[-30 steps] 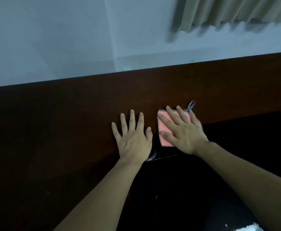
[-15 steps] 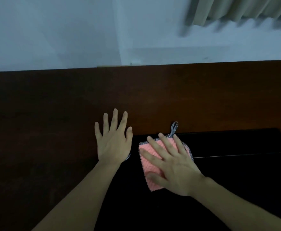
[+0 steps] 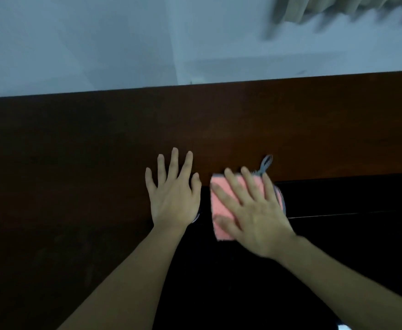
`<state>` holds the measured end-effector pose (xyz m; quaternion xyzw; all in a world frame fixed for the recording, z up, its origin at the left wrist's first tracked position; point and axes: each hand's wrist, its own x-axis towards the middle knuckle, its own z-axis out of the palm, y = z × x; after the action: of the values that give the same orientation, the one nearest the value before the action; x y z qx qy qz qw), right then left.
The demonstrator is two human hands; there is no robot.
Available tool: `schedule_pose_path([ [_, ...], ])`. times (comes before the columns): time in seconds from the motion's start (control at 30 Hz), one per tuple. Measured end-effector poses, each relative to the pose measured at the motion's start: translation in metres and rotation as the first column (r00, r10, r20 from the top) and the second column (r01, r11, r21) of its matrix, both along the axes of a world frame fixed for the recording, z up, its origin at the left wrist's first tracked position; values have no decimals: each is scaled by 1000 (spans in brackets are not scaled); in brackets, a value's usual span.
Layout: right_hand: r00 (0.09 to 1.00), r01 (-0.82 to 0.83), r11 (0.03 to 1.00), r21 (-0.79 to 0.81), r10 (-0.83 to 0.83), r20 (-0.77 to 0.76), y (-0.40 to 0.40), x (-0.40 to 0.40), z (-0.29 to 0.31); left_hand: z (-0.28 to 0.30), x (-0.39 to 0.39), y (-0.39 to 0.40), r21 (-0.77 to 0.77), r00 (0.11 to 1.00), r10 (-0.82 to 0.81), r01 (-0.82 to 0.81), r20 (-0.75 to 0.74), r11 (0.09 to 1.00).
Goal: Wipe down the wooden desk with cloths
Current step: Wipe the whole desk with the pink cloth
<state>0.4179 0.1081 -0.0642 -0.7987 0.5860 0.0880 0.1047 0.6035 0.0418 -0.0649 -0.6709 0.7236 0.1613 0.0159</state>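
Right hand [image 3: 252, 210] flat, fingers spread, pressing a nubby pink rectangular cloth [image 3: 221, 208], long axis running fingertips to wrist, grey loop [image 3: 265, 164] beyond fingertips, left hand [image 3: 173, 196] splayed flat on smooth dark wooden desk [image 3: 100, 144]

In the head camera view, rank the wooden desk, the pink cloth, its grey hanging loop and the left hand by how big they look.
1. wooden desk, by far the largest.
2. left hand and pink cloth: too close to rank, since the right hand covers much of the cloth.
3. grey hanging loop, smallest.
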Motion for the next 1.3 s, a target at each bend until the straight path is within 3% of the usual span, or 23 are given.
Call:
schedule_pose_path([
  [0.1,999,32,999,23,-32,12,24,4,-5,-2,1,2,-52,1000,10,-10,-10,999],
  [0.37,977,214,976,-35,-214,19,-5,31,-11,-6,1,1,-63,1000,10,-11,-15,998],
  [0.6,991,133,991,29,-134,10,21,36,-7,-5,1,2,-66,1000,-2,0,-17,998],
  [0.67,995,100,995,17,-100,6,6,26,-7,-5,2,2,-55,1000,-1,0,-21,998],
  [0.87,968,248,969,12,-248,-27,-72,-5,-5,-5,1,2,-55,1000,-13,12,-20,998],
  [1.13,1000,5,999,33,-5,11,23,-16,0,0,-4,1,-6,999,-40,40,28,999],
  [1.23,997,-77,995,59,75,33,17,-35,-1,4,-10,2,-32,997,-35,37,62,999],
  [1.3,999,-49,998,50,47,28,-8,-46,-2,9,-19,-1,-27,999,-42,43,24,999],
])
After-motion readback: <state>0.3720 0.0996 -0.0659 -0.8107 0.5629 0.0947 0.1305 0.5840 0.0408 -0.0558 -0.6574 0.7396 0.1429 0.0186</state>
